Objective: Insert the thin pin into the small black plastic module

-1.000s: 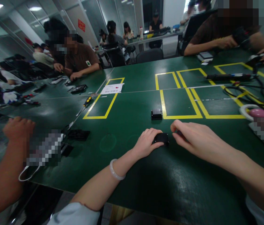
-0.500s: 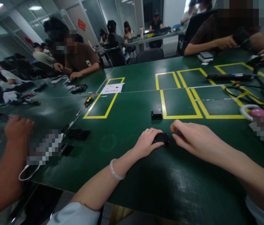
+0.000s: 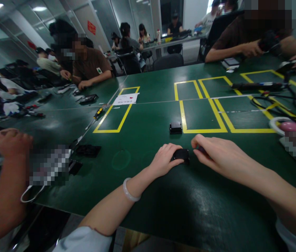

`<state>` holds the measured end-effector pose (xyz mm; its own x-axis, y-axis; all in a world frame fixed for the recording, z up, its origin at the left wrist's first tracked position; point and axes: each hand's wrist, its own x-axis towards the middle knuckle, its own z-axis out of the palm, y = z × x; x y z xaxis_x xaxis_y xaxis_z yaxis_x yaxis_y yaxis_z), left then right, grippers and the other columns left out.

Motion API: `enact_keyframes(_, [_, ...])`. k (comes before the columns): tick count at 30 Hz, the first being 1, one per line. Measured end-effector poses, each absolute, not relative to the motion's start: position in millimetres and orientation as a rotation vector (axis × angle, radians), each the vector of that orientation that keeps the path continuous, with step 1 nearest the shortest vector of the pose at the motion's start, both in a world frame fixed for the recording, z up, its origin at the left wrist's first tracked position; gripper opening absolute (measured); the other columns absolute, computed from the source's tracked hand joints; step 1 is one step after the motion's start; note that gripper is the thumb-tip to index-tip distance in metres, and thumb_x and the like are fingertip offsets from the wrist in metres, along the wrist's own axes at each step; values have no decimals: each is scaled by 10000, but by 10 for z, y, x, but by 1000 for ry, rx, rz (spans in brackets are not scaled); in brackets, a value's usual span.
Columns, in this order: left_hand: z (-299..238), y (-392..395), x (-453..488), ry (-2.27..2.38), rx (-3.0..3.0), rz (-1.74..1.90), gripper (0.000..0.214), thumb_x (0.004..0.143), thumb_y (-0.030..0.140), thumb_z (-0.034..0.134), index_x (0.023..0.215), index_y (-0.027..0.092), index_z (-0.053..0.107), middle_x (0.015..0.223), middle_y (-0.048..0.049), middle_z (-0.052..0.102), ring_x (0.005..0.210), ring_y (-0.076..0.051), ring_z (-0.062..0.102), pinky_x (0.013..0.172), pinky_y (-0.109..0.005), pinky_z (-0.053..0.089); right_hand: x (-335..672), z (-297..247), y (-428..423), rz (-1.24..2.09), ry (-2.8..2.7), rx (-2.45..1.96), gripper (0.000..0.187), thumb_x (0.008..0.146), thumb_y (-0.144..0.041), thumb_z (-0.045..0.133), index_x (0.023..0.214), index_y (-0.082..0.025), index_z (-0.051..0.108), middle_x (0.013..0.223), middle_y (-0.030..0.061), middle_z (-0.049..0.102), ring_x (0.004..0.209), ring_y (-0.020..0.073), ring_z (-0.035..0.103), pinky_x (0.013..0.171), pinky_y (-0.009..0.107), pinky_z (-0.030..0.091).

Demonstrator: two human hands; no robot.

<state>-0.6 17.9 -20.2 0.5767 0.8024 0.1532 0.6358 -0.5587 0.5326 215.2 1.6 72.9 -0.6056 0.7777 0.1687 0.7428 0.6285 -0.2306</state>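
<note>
My left hand [image 3: 165,158] grips a small black rectangular block [image 3: 183,154] from its left side, fingers over the far edge and thumb along the near edge. The block rests on the green table [image 3: 148,196]. Just right of it, with a small gap, my right hand [image 3: 217,150] is curled, thumb and forefinger drawn close. Something dark shows between those fingers, too small and shaded to name. A similar black block [image 3: 175,127] sits on the table beyond my left hand, touched by neither hand.
Yellow tape outlines [image 3: 204,131] mark the table. Leftward lie a screwdriver [image 3: 98,113], a paper sheet [image 3: 125,99], flat black parts [image 3: 88,150] and a white cable [image 3: 32,201]. A co-worker's arm [image 3: 11,175] rests at far left. Black cables [image 3: 265,101] lie at right.
My hands and both black blocks stay almost exactly where they were. At far left, the co-worker's hand has shifted slightly left, and another hand or forearm shows beside it.
</note>
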Motion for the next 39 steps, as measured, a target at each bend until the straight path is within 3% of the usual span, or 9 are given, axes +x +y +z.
enact_keyframes(8, [-196, 180, -6, 1152, 2387, 538, 353, 908, 415, 546, 1194, 215, 495, 1141, -62, 560, 1027, -230, 501, 900, -360, 410, 2145, 754, -3, 174, -2593, -1279, 63, 913, -280, 405, 918, -224, 435, 760, 0, 596, 665, 171, 584, 578, 276, 366])
enact_keyframes(13, [-202, 185, -8, 1142, 2391, 528, 364, 906, 418, 546, 1199, 210, 488, 1150, -67, 558, 1040, -235, 497, 906, -366, 411, 2154, 712, 24, 137, -2604, -1336, 175, 950, -383, 376, 904, -228, 443, 716, 4, 603, 651, 192, 591, 566, 286, 361])
enact_keyframes(22, [-190, 175, -11, 1147, 2379, 527, 361, 911, 424, 531, 1203, 218, 490, 1160, -71, 553, 1041, -240, 499, 913, -380, 409, 2153, 741, 11, 155, -2592, -1274, 55, 897, -254, 429, 939, -220, 431, 758, -1, 595, 661, 168, 588, 577, 272, 368])
enact_keyframes(29, [-203, 178, -10, 1146, 2375, 527, 369, 911, 426, 532, 1211, 217, 481, 1154, -70, 558, 1043, -238, 501, 915, -378, 406, 2155, 715, 31, 83, -2608, -1328, 177, 940, -363, 387, 878, -220, 471, 696, 11, 612, 636, 186, 588, 554, 278, 342])
enact_keyframes(35, [-184, 176, -8, 1152, 2374, 518, 361, 911, 431, 531, 1204, 223, 493, 1173, -68, 553, 1055, -241, 498, 920, -381, 404, 2164, 748, 12, 158, -2588, -1254, 59, 891, -253, 421, 920, -215, 456, 732, -1, 605, 630, 156, 582, 558, 261, 351])
enact_keyframes(39, [-192, 179, -8, 1149, 2378, 521, 366, 910, 425, 536, 1211, 222, 492, 1173, -64, 553, 1049, -235, 496, 922, -376, 402, 2149, 756, 11, 177, -2600, -1277, 75, 900, -284, 428, 927, -217, 448, 739, 2, 602, 650, 166, 585, 570, 266, 355])
